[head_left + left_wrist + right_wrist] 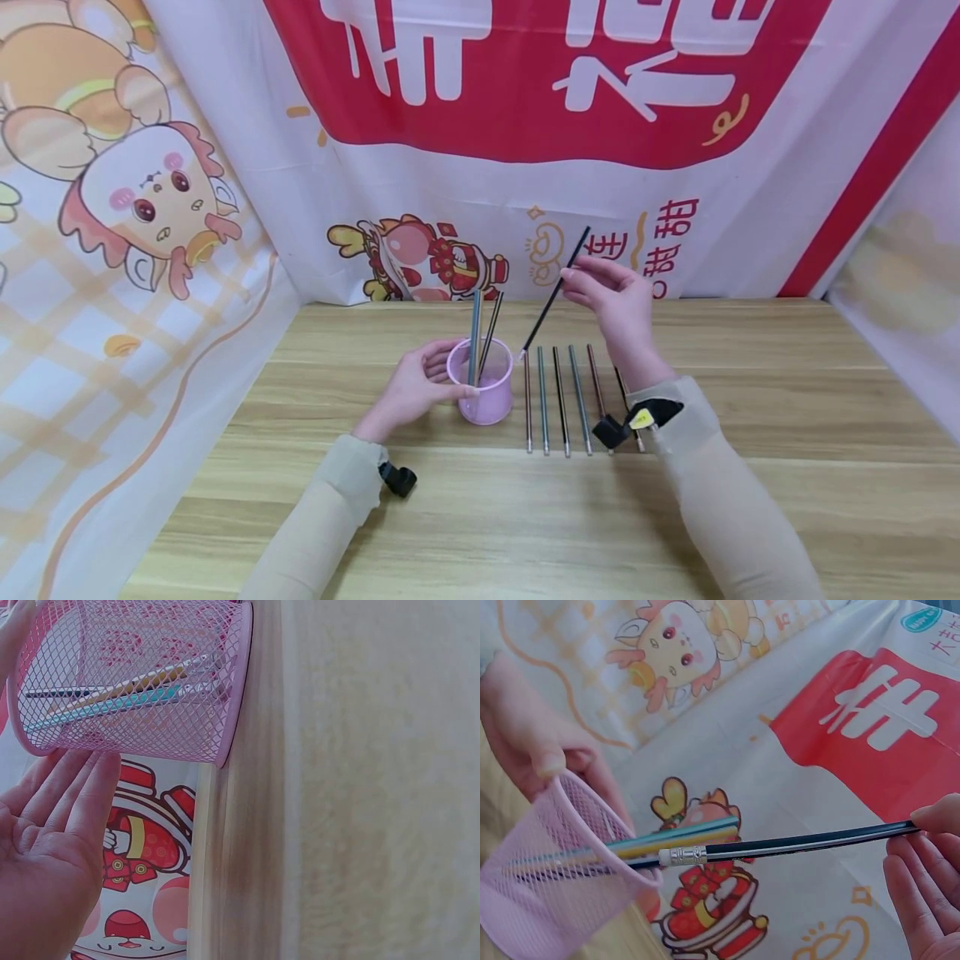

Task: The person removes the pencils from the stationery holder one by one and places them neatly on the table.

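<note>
With my right hand (615, 308), I pinch a slim black pencil (543, 311) with a white eraser in a silvery metal ferrule. Its long axis slants down and leftward from the fingers, the eraser end lowest and just beside the right rim of the round pink mesh cup (491, 407); I judge the coming move to turn on this relation. The cup stands upright on the wood-grain table (525, 525), left of and below that hand. My left hand (412, 383), the nearer, grips it, thumb in front, fingers behind. Slender teal and yellow pencils (475, 333) lean inside; a parallel row of dark pencils (562, 400) lies rightward.
</note>
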The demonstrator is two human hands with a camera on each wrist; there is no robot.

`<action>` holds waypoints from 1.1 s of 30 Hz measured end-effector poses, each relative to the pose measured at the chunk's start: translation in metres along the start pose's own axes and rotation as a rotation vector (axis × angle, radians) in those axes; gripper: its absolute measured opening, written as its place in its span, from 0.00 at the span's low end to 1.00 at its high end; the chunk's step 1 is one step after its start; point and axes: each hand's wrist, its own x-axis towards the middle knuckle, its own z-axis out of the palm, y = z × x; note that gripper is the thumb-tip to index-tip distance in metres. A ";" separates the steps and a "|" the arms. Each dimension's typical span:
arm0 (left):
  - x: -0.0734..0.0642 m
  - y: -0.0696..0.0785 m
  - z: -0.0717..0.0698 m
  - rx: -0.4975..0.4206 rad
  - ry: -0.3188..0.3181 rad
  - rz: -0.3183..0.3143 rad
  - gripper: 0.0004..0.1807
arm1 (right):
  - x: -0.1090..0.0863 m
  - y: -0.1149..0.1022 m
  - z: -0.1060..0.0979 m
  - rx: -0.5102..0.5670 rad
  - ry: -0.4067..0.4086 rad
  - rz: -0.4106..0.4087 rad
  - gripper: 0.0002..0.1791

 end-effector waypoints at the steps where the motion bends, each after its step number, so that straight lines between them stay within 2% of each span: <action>1: 0.000 0.000 0.000 0.000 0.002 -0.002 0.44 | 0.001 -0.001 -0.004 0.004 0.003 -0.003 0.18; 6: 0.001 -0.001 0.000 -0.007 0.003 -0.004 0.43 | 0.007 -0.005 -0.024 0.020 0.014 -0.019 0.20; 10: 0.001 -0.001 0.000 -0.003 0.000 -0.003 0.43 | 0.011 -0.007 -0.041 -0.023 0.036 -0.018 0.23; 19: 0.001 -0.001 0.000 0.001 0.002 0.004 0.43 | 0.019 -0.004 -0.091 -0.110 0.062 0.043 0.23; 23: 0.001 -0.001 0.000 -0.005 0.007 0.003 0.43 | 0.019 0.002 -0.114 -0.195 0.071 0.101 0.25; 27: 0.001 -0.002 0.000 -0.002 0.012 -0.007 0.43 | 0.017 0.011 -0.134 -0.306 0.046 0.160 0.26; 33: 0.001 -0.002 0.000 0.001 0.008 -0.010 0.43 | 0.013 0.023 -0.157 -0.421 -0.041 0.235 0.28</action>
